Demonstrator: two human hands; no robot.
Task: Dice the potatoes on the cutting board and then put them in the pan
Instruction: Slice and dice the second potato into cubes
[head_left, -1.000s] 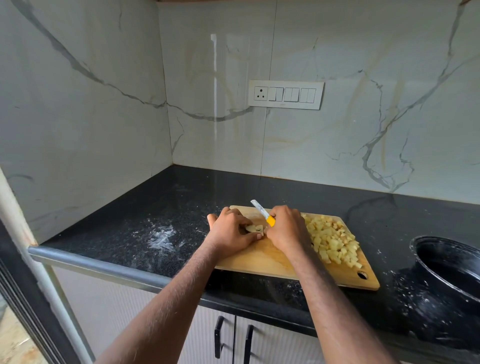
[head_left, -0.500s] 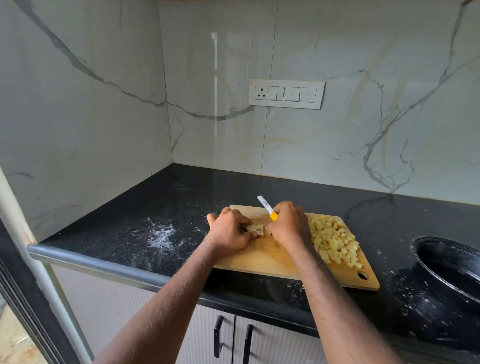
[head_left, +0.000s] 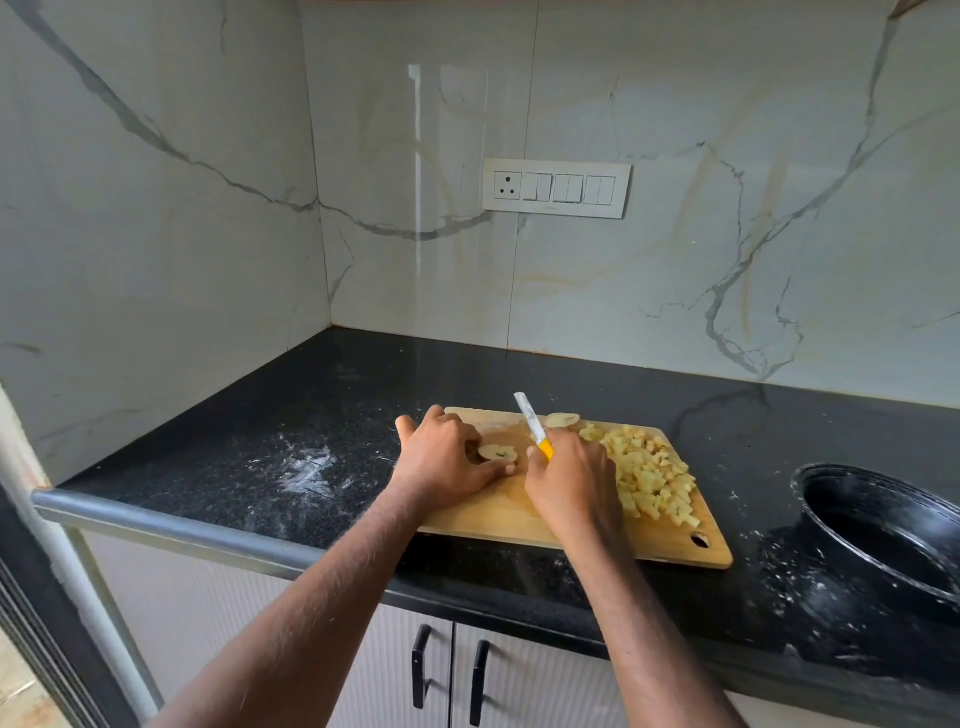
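A wooden cutting board (head_left: 498, 514) lies on the black counter. My left hand (head_left: 447, 457) holds a pale potato slice (head_left: 497, 452) down on the board, fingers curled round it. Just right of it, my right hand (head_left: 571, 483) grips a knife (head_left: 532, 427) with a yellow handle, its white blade pointing up and away. A heap of diced potato (head_left: 649, 475) covers the board's right half. Another slice (head_left: 562, 420) lies at the board's far edge. The black pan (head_left: 883, 519) stands to the right, at the frame's edge.
The black granite counter (head_left: 311, 415) carries white dusty smears left of the board and around the pan. Marble walls close the corner at the left and back, with a switch plate (head_left: 556, 188) on the back wall. Cabinet doors with black handles (head_left: 421, 670) sit below the counter's edge.
The small stack of cut pieces under my left fingers has gone; a round flat slice now lies there. My right hand has shifted slightly right with the knife, and a slice shows at the far edge.
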